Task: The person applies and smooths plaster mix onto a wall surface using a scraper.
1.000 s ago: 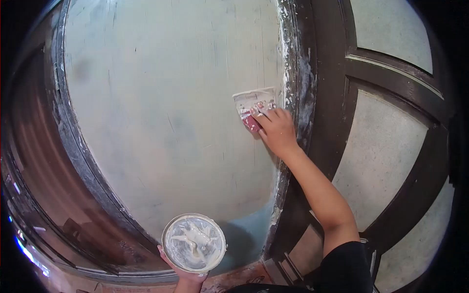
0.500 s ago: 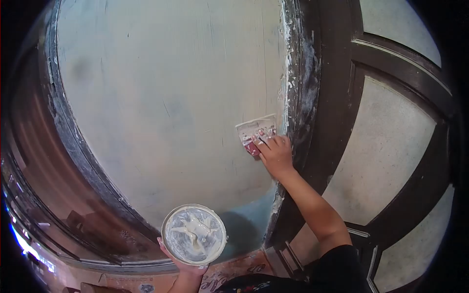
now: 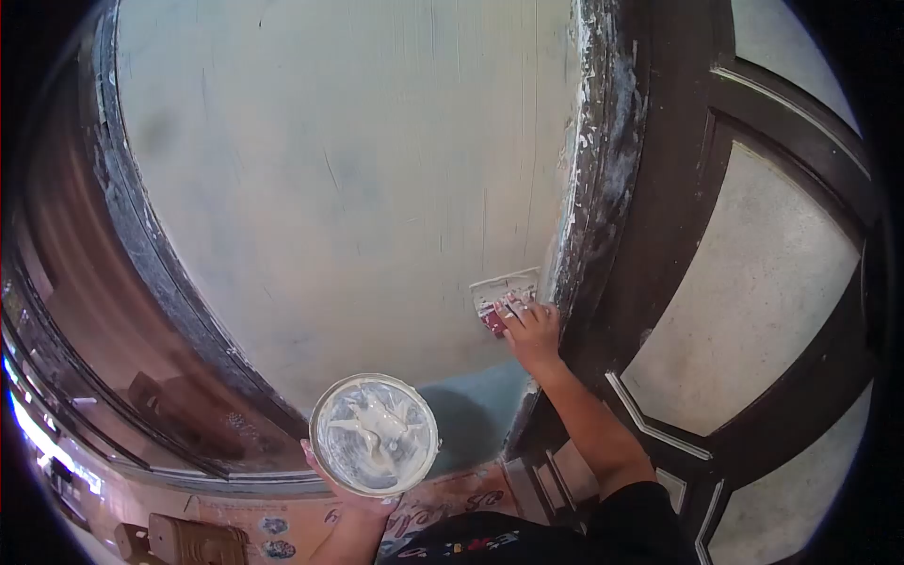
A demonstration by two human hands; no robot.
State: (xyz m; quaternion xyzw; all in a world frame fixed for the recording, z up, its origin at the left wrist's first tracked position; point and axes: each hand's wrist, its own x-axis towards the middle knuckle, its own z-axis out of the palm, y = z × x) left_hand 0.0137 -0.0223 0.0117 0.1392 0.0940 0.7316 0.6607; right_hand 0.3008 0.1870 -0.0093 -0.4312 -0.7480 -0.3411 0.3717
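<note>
My right hand (image 3: 533, 337) grips a putty knife with a red handle and a wide blade (image 3: 504, 285), pressed against the wall (image 3: 358, 217) near its right edge. White putty smears cover my fingers and the blade. The wall is coated in pale putty with fine vertical lines; a blue strip (image 3: 476, 395) shows at its lower end. My left hand (image 3: 363, 497) supports a round container lid (image 3: 375, 435) from below, its fingers mostly hidden underneath. Streaks and a wet lump of putty lie on the lid.
A dark, putty-spattered frame (image 3: 603, 179) borders the wall on the right, beside a brown panelled door (image 3: 744, 311). To the left runs another dark frame (image 3: 179, 273) with a glossy brown surface. Printed cardboard (image 3: 443, 504) and a brown object (image 3: 193, 540) lie below.
My right hand and the putty knife have moved down along the wall's right edge. The camera view has shifted slightly. The lid in my left hand stays nearly in place.
</note>
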